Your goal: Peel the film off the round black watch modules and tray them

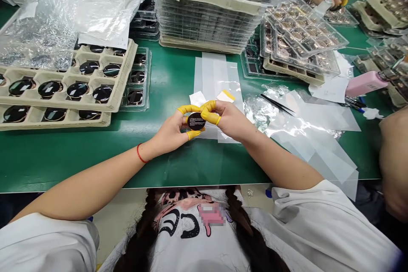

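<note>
1. While the left hand (168, 134) pinches a round black disc (195, 121) with a printed label, using yellow finger cots (188, 109), the right hand (231, 121) closes on its other edge.
2. Held between them — above the green work mat (178, 170) — the disc sits just in front of translucent film sheets (213, 74).

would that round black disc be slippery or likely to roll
The round black disc looks glossy, so probably slippery, though the yellow finger cots may help grip. Its circular edge suggests it could roll if stood upright. It seems rigid.
</note>
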Demonstrator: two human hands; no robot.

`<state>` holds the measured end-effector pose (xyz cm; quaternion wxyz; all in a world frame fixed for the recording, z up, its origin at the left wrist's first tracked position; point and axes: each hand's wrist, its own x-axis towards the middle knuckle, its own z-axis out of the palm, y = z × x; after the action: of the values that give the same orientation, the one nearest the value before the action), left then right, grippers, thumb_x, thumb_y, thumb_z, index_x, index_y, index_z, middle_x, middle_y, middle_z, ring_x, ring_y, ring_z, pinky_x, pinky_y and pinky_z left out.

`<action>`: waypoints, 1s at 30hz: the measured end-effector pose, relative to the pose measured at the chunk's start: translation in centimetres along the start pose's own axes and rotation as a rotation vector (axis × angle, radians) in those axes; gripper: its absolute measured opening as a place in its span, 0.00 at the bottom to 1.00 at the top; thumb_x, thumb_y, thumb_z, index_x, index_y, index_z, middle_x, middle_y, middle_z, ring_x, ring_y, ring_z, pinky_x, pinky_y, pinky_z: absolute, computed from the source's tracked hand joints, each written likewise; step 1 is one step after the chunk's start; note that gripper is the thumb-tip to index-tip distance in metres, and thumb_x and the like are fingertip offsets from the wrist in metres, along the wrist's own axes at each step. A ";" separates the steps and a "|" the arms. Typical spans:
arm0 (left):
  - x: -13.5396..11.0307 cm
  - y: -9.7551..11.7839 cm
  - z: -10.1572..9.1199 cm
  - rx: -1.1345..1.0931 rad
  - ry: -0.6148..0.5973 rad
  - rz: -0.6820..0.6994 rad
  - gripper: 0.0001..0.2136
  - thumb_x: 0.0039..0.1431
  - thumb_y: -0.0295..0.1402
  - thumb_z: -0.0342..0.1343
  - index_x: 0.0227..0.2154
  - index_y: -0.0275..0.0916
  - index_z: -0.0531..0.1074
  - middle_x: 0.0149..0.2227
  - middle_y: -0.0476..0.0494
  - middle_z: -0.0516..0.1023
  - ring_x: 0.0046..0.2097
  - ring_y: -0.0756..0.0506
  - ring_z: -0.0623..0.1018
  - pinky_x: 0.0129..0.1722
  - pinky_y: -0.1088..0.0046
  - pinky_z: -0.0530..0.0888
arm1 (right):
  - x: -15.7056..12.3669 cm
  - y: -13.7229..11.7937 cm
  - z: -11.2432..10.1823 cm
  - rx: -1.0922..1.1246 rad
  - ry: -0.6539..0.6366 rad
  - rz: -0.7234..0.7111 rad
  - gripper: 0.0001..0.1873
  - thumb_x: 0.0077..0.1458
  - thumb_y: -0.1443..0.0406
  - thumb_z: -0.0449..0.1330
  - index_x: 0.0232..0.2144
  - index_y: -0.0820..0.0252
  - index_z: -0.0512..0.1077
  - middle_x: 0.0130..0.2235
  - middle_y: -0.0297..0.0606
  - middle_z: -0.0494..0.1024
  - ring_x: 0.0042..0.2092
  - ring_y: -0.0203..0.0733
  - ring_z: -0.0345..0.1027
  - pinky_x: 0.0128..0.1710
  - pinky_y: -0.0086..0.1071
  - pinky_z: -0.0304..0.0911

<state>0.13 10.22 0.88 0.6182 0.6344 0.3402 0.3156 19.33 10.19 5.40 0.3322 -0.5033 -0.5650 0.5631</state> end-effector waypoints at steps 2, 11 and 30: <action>0.0 0.0 0.0 -0.009 -0.003 -0.003 0.25 0.55 0.31 0.63 0.53 0.41 0.60 0.43 0.45 0.78 0.44 0.46 0.81 0.47 0.64 0.76 | 0.0 0.0 0.0 -0.002 0.013 -0.006 0.08 0.49 0.62 0.63 0.28 0.61 0.69 0.36 0.35 0.74 0.40 0.37 0.66 0.47 0.35 0.61; -0.1 0.0 0.1 -0.050 -0.010 -0.005 0.24 0.55 0.31 0.63 0.53 0.41 0.61 0.41 0.46 0.79 0.44 0.46 0.81 0.47 0.65 0.77 | -0.3 0.0 0.2 -0.049 0.049 -0.046 0.10 0.48 0.61 0.65 0.28 0.61 0.69 0.37 0.36 0.75 0.42 0.38 0.67 0.50 0.37 0.61; -0.1 0.4 0.2 -0.032 0.000 0.012 0.23 0.55 0.30 0.62 0.52 0.40 0.61 0.42 0.45 0.77 0.42 0.48 0.80 0.46 0.67 0.77 | -0.6 -0.5 0.5 -0.140 0.091 -0.065 0.04 0.50 0.66 0.60 0.29 0.60 0.68 0.38 0.37 0.75 0.42 0.39 0.68 0.49 0.37 0.62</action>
<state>0.27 10.03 1.27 0.6265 0.6265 0.3312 0.3245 18.89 9.50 5.92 0.3397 -0.5315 -0.6035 0.4878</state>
